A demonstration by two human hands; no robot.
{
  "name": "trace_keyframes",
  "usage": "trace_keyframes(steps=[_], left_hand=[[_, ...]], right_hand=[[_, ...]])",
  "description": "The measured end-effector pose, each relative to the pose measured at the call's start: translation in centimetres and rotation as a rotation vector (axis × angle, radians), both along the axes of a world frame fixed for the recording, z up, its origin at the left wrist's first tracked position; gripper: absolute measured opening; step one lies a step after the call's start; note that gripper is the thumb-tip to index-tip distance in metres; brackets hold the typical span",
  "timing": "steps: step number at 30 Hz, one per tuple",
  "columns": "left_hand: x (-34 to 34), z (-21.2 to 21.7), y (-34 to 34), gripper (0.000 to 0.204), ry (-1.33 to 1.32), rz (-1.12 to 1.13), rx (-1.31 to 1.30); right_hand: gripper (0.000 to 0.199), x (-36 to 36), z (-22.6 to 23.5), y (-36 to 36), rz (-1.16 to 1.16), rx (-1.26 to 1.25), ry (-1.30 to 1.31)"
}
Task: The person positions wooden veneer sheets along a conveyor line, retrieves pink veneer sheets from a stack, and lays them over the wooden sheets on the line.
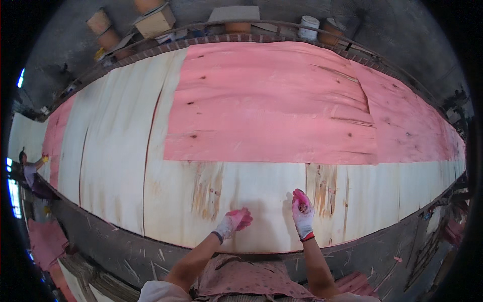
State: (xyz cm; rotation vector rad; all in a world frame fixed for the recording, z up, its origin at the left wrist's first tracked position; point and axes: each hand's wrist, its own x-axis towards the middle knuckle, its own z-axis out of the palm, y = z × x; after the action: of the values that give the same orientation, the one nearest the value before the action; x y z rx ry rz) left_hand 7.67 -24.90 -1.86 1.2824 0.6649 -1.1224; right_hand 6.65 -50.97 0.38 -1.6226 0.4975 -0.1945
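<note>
My left hand (234, 222), in a white glove with pink-stained fingers, is just over the pale veneer sheet (261, 186) near the table's front edge. Its fingers point right, loosely bent and a little apart, with nothing visible in them. To the right, my right hand (303, 215) wears a similar stained glove with a red cuff. Its fingers curl inward around something small and brownish, too small to name. Beyond both hands lies a large pink veneer sheet (266, 100), its near edge overlapping the pale wood. Another pink sheet (407, 116) adjoins it on the right.
More pale veneer (115, 136) covers the table's left side. At the far left another person (32, 173) stands by the table end. Behind the far rail are cardboard boxes (155, 21) and a white bucket (308, 27). Pink scraps (46, 240) and stacked boards (95, 277) lie at lower left.
</note>
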Motion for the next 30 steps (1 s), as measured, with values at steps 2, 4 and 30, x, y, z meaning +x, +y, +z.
trace_keyframes(steps=[2,4,30], left_hand=[[-4.2,0.7,2.2,0.041,-0.016,0.106,-0.094],[-6.8,3.1,2.5,0.044,-0.103,0.062,-0.017],[-30.2,1.8,5.7,0.042,-0.257,-0.438,-0.284]], right_hand=[[0.029,-0.9,2.7,1.7,0.023,0.104,-0.006],[0.029,-2.6,4.1,3.0,0.020,0.192,-0.013],[0.035,-48.8,8.2,16.1,0.069,-0.488,0.001]])
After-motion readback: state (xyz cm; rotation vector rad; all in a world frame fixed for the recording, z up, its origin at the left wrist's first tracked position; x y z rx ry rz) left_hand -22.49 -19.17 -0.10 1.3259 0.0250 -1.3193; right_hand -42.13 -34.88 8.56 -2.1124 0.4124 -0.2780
